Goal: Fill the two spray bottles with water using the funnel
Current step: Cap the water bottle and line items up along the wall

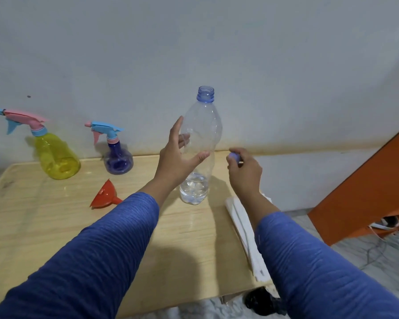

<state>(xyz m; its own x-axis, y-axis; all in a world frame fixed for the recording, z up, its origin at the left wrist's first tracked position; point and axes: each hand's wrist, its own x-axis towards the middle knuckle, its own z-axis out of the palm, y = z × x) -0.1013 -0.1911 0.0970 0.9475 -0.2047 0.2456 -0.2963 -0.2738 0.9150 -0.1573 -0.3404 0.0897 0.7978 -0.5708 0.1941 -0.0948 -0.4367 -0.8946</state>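
A tall clear water bottle stands uncapped on the wooden table, with a little water at its bottom. My left hand is spread open around its left side, fingers apart, thumb just touching or nearly touching the plastic. My right hand is to the right of the bottle, pinching the bottle's blue cap. A yellow spray bottle with a pink and blue trigger stands at the far left. A smaller purple spray bottle stands beside it. A red funnel lies on its side in front of them.
A folded white cloth lies along the table's right edge under my right forearm. A pale wall rises right behind the table. An orange panel leans at the right, with cables on the floor. A dark object sits below the table's front corner.
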